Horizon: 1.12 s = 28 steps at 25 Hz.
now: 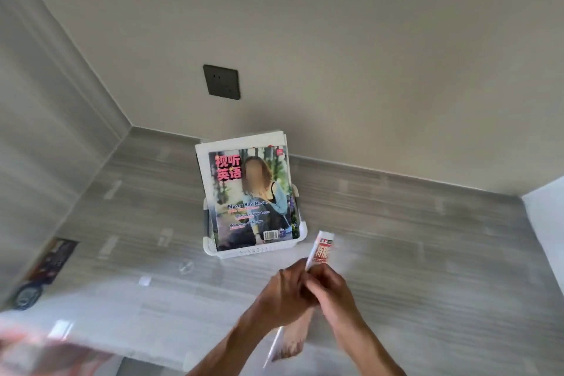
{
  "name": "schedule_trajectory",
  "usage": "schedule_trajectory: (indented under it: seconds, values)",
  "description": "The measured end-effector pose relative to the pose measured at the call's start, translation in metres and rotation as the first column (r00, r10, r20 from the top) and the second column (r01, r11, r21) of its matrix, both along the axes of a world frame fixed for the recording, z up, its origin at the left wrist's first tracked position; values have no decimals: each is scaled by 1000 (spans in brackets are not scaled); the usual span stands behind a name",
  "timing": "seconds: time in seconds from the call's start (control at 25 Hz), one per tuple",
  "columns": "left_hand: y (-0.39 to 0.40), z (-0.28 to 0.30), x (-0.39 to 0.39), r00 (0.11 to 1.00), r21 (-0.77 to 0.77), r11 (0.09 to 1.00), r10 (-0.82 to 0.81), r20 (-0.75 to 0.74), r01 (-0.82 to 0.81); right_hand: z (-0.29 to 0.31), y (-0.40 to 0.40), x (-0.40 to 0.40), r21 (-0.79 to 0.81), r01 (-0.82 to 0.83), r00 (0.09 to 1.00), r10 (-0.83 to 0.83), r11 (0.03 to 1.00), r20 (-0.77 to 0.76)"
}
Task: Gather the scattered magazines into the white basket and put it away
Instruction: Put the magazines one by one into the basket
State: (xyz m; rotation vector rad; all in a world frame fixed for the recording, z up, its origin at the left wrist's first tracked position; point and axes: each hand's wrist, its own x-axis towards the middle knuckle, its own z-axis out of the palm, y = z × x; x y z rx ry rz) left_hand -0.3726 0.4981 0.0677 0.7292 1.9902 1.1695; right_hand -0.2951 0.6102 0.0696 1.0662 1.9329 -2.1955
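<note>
A white basket (250,252) stands on the grey floor against the beige wall. Several magazines stand upright in it; the front magazine (250,192) shows a colourful cover with pink Chinese letters. In front of the basket, both hands hold one thin magazine (322,249) seen edge-on, its top with red print pointing at the basket and its lower part (290,342) hanging below the hands. My left hand (283,293) grips it from the left and my right hand (331,291) from the right. Another magazine (50,265) lies on the floor at the far left.
A dark wall socket (222,81) sits above the basket. A blurred pale surface (45,342) fills the lower left corner. A white panel (549,223) stands at the right edge. Bare floor lies on both sides of the basket.
</note>
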Motion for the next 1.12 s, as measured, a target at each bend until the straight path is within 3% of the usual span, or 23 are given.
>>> schedule_trajectory:
  seconds: [0.04, 0.12, 0.24, 0.32, 0.4, 0.52, 0.6, 0.68, 0.72, 0.8, 0.88, 0.96, 1.04, 1.12]
  values:
    - [-6, 3, -7, 997, 25, 997, 70, -22, -70, 3, -3, -6, -33, -29, 999, 28, 999, -27]
    - [-19, 3, -16, 987, 84, 984, 158, -30, -155, 7, -3, -13, -22, 103, 994, -103, 994, -20]
    - [-41, 11, -33, 970, 228, 943, 237, 53, -243, 4, 24, -16, 114, 292, 944, -305, 950, 127]
    - [-56, 27, -51, 950, 334, 889, 282, 138, -312, 10, 38, -28, -7, 208, 970, -205, 978, 128]
    - [-67, 46, -79, 901, 440, 790, 335, 276, -428, 23, 43, -53, -108, 66, 998, -65, 992, 18]
    - [-73, 65, -136, 842, 554, 635, 376, 388, -539, 50, 35, -110, 0, 39, 992, -39, 999, -119]
    - [-70, 65, -167, 802, 527, 605, 431, 413, -597, 59, 29, -140, 92, 57, 986, -41, 994, -162]
    - [-65, 52, -181, 737, 409, 617, 609, 293, -673, 52, 23, -153, 263, -39, 987, 78, 964, -140]
    - [-66, 41, -180, 691, 337, 618, 703, 166, -710, 42, 21, -153, 375, -136, 984, 170, 917, -60]
    - [-73, 17, -168, 631, 231, 630, 771, -80, -741, 18, 17, -143, 564, -395, 917, 350, 726, 191]
    - [-85, -9, -148, 682, 121, 727, 679, -272, -676, -10, 13, -126, 638, -653, 750, 470, 409, 466]
    - [-94, -29, -126, 768, -66, 837, 464, -442, -544, -30, 7, -110, 624, -772, 602, 453, 121, 657]
    - [-100, -38, -109, 787, -183, 881, 275, -553, -436, -40, 3, -103, 641, -768, 583, 407, -6, 703]
    - [-104, -36, -102, 795, -215, 898, 202, -572, -383, -41, 4, -101, 678, -733, 611, 382, -58, 693]
